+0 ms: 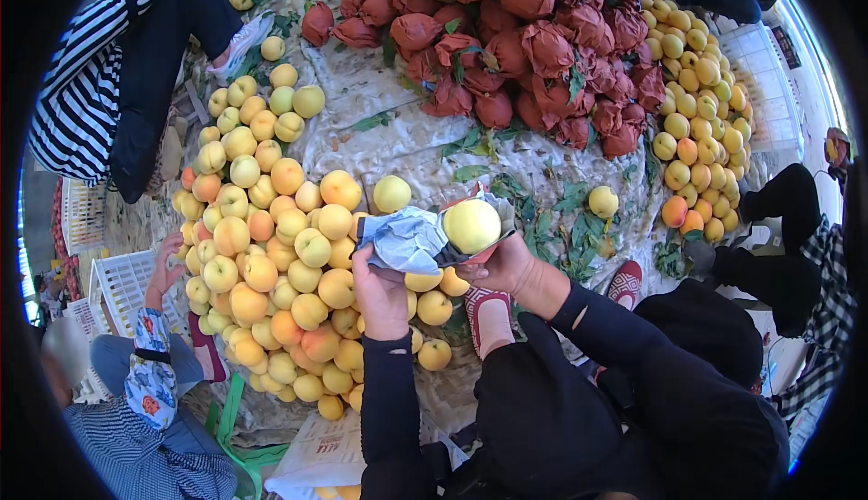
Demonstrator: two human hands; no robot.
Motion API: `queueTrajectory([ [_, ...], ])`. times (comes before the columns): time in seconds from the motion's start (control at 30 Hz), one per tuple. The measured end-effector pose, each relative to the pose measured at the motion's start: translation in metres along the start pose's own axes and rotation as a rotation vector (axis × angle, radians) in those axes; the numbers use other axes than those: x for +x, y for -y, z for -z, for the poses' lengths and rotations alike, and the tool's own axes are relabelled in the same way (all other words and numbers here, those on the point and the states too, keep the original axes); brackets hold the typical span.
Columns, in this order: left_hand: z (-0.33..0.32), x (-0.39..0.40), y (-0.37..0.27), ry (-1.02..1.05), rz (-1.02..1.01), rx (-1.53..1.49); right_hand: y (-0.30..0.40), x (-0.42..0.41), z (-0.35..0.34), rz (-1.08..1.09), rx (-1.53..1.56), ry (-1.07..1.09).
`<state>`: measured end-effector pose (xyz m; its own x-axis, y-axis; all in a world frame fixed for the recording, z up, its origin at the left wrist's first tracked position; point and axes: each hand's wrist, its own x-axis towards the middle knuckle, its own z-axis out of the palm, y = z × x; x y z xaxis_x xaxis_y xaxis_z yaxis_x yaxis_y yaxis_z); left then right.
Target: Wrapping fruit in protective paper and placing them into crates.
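Both of my hands are raised over the edge of a large heap of yellow-orange peaches [261,273]. My left hand [384,290] grips a crumpled blue-grey paper bag [405,239] by its lower left part. In my right hand [505,266] lies a pale yellow peach [472,226], still partly surrounded by dark and reddish paper. The paper bag touches the left side of this peach. Just above the bag a single yellow-green peach [392,193] rests on the ground sheet. A big pile of fruits in red-brown paper bags [529,45] lies farther off.
Another peach heap [705,120] lies at the right, and a lone peach [603,201] among green leaves [542,242]. A co-worker's hand [163,269] reaches to the heap's left side, near a white plastic crate [129,286]. Other people sit at the left and right. The ground sheet [352,140] is wrinkled.
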<state>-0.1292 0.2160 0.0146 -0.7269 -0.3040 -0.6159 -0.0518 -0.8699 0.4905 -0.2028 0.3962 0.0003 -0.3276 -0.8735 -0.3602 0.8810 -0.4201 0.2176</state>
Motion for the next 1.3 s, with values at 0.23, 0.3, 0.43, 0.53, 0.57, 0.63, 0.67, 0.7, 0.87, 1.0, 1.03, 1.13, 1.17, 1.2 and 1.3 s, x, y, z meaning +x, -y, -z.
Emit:
queueTrajectory([
  [0.23, -0.056, -0.029, 0.001, 0.322, -1.036, 1.321, 0.029, 0.013, -0.004, 0.413, -0.753, -0.692],
  [0.3, -0.062, -0.011, 0.029, 0.451, -0.938, 1.358, 0.042, 0.004, 0.009, 0.374, -0.98, -0.638],
  [0.43, -0.043, 0.023, 0.033, 0.362, -0.125, 0.335, 0.041, 0.0, 0.012, 0.253, -0.597, -0.471],
  [0.53, -0.032, 0.056, 0.034, 0.313, 0.246, -0.355, 0.055, -0.013, 0.018, 0.428, 0.022, -0.461],
  [0.57, -0.027, 0.065, 0.03, 0.304, 0.238, -0.346, 0.066, -0.022, 0.028, 0.407, -0.023, -0.353],
  [0.63, -0.017, 0.085, 0.027, 0.303, 0.206, -0.22, 0.065, -0.022, 0.01, 0.541, -0.07, -0.486],
  [0.67, -0.013, 0.09, 0.028, 0.304, 0.205, -0.215, 0.069, -0.023, 0.017, 0.541, -0.066, -0.482],
  [0.7, -0.01, 0.095, 0.029, 0.226, 0.089, 0.154, 0.078, -0.027, 0.032, 0.519, -0.185, -0.54],
  [0.87, -0.002, 0.102, 0.057, 0.623, -0.631, 1.694, 0.125, -0.063, 0.102, 0.291, -0.358, -0.347],
  [1.0, 0.016, 0.098, 0.063, 1.098, -0.647, 2.276, 0.104, -0.045, 0.076, 0.519, -0.696, -0.716],
  [1.03, 0.009, 0.097, 0.062, 1.152, -0.58, 2.201, 0.104, -0.046, 0.074, 0.528, -0.697, -0.712],
  [1.13, -0.03, 0.126, 0.061, 0.975, -0.328, 1.858, 0.111, -0.049, 0.067, 0.529, -0.739, -0.708],
  [1.17, -0.048, 0.142, 0.053, 0.751, -0.399, 1.65, 0.113, -0.046, 0.065, 0.476, -0.8, -0.706],
  [1.2, -0.069, 0.169, 0.045, 0.562, -0.573, 1.444, 0.115, -0.043, 0.067, 0.422, -0.858, -0.716],
  [1.3, -0.155, 0.25, 0.022, 0.075, -0.669, 0.927, 0.124, -0.038, 0.069, 0.442, -0.791, -0.752],
])
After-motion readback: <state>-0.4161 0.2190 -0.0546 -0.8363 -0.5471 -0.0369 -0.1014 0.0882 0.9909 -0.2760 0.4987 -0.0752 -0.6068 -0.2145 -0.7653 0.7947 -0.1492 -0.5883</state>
